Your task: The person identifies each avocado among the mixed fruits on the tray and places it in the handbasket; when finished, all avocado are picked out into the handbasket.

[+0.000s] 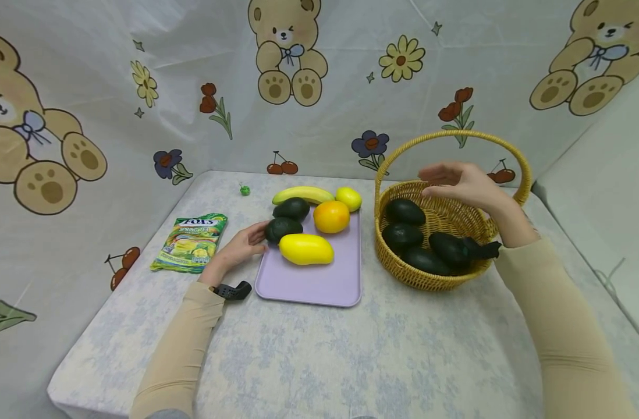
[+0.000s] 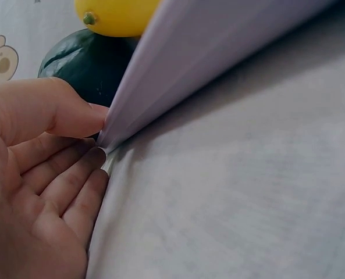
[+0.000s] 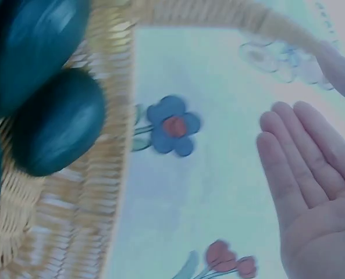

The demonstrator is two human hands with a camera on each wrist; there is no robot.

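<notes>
My left hand (image 1: 241,247) is at the left side of a lilac tray (image 1: 309,289), beside two dark green avocados (image 1: 284,230). Its thumb and fairly straight fingertips meet the tray's edge in the left wrist view. A yellow mango (image 1: 306,249), an orange-yellow round fruit (image 1: 332,217), a lemon (image 1: 348,199) and a banana (image 1: 304,194) lie on or at the tray, the last two by its far edge. Over the wicker basket (image 1: 429,281), my right hand (image 1: 463,181) hovers under the handle, fingers extended, holding nothing. Several dark green avocados (image 1: 405,211) lie inside the basket.
A green candy bag (image 1: 191,243) lies left of my left hand. A tiny green object (image 1: 244,190) sits near the table's far edge. The basket's tall handle (image 1: 455,134) arches beside my right forearm. A printed cloth (image 1: 340,116) hangs behind the table.
</notes>
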